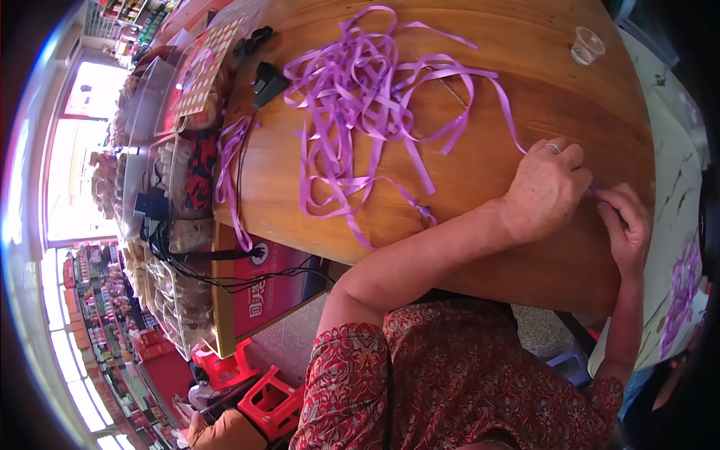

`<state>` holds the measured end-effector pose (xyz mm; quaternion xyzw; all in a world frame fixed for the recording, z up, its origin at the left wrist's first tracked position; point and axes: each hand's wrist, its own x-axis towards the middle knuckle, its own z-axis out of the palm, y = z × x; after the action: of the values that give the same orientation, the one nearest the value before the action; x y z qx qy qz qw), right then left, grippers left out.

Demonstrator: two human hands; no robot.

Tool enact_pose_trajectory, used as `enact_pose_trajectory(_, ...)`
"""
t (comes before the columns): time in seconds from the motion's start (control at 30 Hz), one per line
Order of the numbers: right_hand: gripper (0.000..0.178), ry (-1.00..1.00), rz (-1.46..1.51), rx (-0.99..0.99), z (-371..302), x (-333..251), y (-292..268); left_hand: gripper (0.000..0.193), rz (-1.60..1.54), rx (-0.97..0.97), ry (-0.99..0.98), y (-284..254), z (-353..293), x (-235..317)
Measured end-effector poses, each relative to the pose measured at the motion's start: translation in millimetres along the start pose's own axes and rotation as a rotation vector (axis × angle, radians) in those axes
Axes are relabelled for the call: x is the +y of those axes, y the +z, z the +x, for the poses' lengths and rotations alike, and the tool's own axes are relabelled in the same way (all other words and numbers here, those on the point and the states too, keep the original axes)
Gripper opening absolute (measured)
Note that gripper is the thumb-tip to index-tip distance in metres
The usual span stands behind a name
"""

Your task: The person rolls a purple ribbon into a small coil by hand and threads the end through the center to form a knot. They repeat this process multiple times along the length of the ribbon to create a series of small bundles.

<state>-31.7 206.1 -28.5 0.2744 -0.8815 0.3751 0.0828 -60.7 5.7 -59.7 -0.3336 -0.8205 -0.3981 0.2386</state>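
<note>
A loose tangle of purple ribbon (341,120) lies on the wooden table (517,45), with small knots along some strands. One strand runs from the heap to my left hand (547,184), which is closed around it and wears a ring. Close beside it, to the right, my right hand (626,225) is closed in a pinch between thumb and forefinger. A small bit of purple shows between the two hands, at the right fingertips. My fingers hide most of the held ribbon.
A transparent plastic cup (587,46) stands at the far right. Left of the heap are a black adapter (268,84), a hanging purple ribbon (231,180) and goods in transparent bins (180,169). More purple ribbon (681,296) rests on a pale marbled surface. Red stools (274,401) stand below.
</note>
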Motion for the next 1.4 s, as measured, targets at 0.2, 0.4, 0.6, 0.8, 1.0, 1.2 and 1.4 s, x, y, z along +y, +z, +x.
enact_pose_trajectory(0.2,0.013,0.046,0.037,0.100,-5.3,10.0,1.3,0.010,0.061,-0.033,0.018,-4.9,2.9,-2.2)
enact_pose_trajectory(0.4,0.009,0.045,-0.024,0.180,-9.2,19.9,0.6,0.013,0.240,-0.142,-0.048,-25.1,11.2,-16.8)
enact_pose_trajectory(0.6,0.016,-0.016,-0.112,0.045,-4.6,6.8,4.9,0.024,0.511,0.282,0.170,-22.9,19.7,-15.3)
enact_pose_trajectory(0.8,0.016,-0.135,-0.266,0.157,-9.6,2.3,10.0,0.027,-0.563,0.049,-0.154,1.7,6.7,18.5)
enact_pose_trajectory(1.0,0.022,-0.199,-0.147,0.265,5.8,-1.5,8.3,0.016,-0.512,-0.098,-0.245,-9.3,8.0,12.2)
enact_pose_trajectory(1.2,0.018,-0.161,-0.121,0.304,3.1,12.5,-8.2,0.017,-0.144,-0.140,-0.208,-28.5,20.9,-1.5)
enact_pose_trajectory(1.4,0.016,-0.185,-0.058,0.305,4.2,10.1,-2.7,0.033,-0.113,-0.062,0.008,-7.8,19.9,11.5)
